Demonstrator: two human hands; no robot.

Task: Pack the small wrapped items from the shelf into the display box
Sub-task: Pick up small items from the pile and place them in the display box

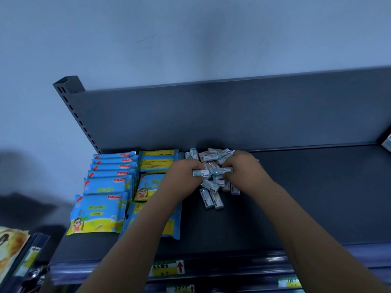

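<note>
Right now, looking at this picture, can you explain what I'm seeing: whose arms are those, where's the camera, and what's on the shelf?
No machine here: this is one picture from a camera worn on a person's head, looking down at their own bare arms. The left hand and the right hand both reach into a pile of small wrapped items on a dark shelf, fingers curled round a few. Left of the pile lie blue and yellow packets. A price label sits on the shelf's front edge.
</note>
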